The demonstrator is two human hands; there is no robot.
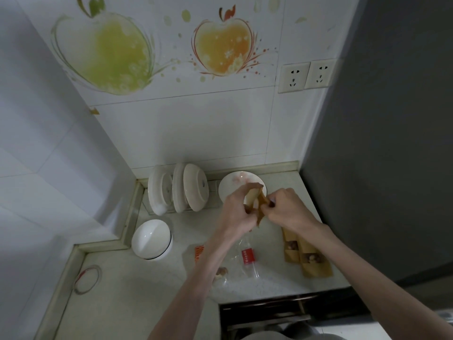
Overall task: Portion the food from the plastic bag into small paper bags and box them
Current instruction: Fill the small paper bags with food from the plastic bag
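Observation:
My left hand (236, 208) and my right hand (288, 208) both grip one small brown paper bag (259, 207), held up above the counter in front of a white plate. The clear plastic bag (241, 262) with red and orange labels lies flat on the counter below my forearms. A few pieces of brown food (221, 272) show inside it near my left arm. Two filled brown paper bags (305, 253) lie side by side on the counter at the right, with food visible through their windows. No box is in view.
A white plate (229, 186) sits behind my hands by the wall. White plates stand in a rack (179, 190) at the back left, a white bowl (150, 239) in front of them. A rubber band (88, 278) lies at left. A dark fridge side (380, 143) borders the right.

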